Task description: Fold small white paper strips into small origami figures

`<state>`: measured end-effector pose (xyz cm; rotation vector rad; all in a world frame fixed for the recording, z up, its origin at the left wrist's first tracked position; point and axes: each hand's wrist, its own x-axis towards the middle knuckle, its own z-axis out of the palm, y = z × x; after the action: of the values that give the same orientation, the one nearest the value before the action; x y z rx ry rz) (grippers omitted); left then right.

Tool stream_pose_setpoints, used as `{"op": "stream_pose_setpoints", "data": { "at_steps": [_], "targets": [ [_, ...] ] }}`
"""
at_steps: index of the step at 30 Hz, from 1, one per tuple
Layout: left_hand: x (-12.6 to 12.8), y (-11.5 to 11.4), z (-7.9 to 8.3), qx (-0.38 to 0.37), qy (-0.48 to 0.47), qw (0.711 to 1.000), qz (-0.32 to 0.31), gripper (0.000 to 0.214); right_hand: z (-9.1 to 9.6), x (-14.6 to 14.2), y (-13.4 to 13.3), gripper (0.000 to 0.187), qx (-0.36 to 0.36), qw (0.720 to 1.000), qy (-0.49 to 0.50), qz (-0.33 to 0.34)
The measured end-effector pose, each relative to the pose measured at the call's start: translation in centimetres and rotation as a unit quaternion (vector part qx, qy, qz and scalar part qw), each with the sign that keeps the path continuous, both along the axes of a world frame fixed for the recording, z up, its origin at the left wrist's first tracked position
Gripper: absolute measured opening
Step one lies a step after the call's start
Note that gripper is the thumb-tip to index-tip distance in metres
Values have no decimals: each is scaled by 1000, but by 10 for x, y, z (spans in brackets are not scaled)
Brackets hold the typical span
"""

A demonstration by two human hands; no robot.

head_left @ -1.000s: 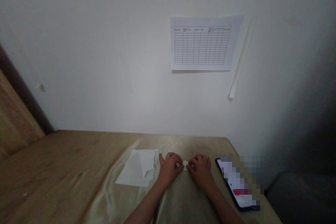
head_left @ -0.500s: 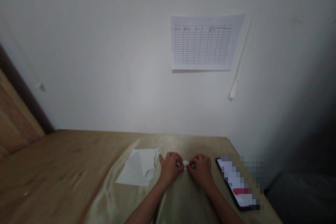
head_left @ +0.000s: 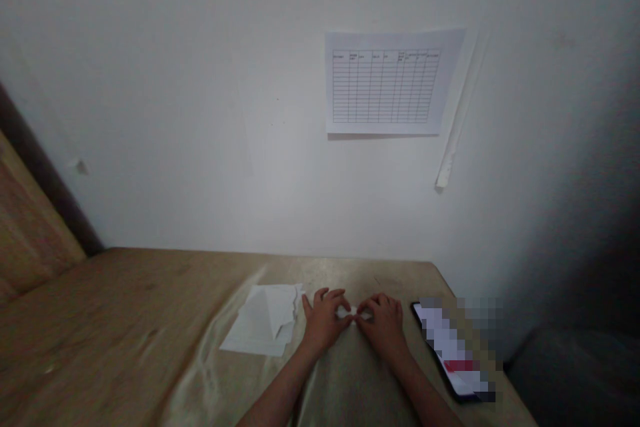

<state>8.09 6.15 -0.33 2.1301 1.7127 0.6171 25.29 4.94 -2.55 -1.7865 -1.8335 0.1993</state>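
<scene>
Between my fingertips is a small piece of white paper [head_left: 354,311], mostly covered by the fingers. My left hand [head_left: 326,317] pinches its left side with thumb and index finger, the other fingers spread out. From the right, my right hand [head_left: 383,319] pinches the same piece, its remaining fingers curled. The two thumbs almost meet just above the table. Left of my left hand lies a small pile of white paper sheets [head_left: 263,320] with torn right edges. How the little piece is folded or shaped cannot be made out.
A phone [head_left: 450,353], partly pixelated, lies at the right edge of the brown table [head_left: 150,320]. Behind the table rises a white wall [head_left: 175,113] with a printed table sheet [head_left: 385,87] stuck on it. A wooden panel [head_left: 30,213] stands at the far left.
The fingertips of both hands have come closer together over the small white paper, so less of it shows. My left hand's outer fingers have spread apart. The paper pile and phone stay put.
</scene>
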Motion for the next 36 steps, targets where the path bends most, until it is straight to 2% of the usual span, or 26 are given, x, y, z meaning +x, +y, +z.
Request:
{"op": "stream_pose_setpoints", "data": {
  "at_steps": [7, 11, 18, 26, 31, 36],
  "targets": [
    [0, 3, 7, -43, 35, 998, -21, 19, 5, 1, 0, 9, 2, 1000, -21, 9],
    [-1, 4, 10, -64, 40, 997, -26, 22, 7, 3, -1, 7, 14, 1000, 14, 9],
    [-6, 6, 6, -70, 47, 995, -44, 28, 9, 8, -4, 12, -4, 999, 39, 20],
    [-9, 4, 8, -86, 62, 993, -61, 36, 8, 14, 1, 18, -30, 998, 38, 39],
    [-11, 7, 6, -101, 73, 990, -68, 41, 12, 18, 2, 21, -70, 995, 32, 58],
    [-12, 5, 3, -84, 74, 992, -63, 46, 13, 20, 1, 23, -71, 994, 40, 75]
  ]
}}
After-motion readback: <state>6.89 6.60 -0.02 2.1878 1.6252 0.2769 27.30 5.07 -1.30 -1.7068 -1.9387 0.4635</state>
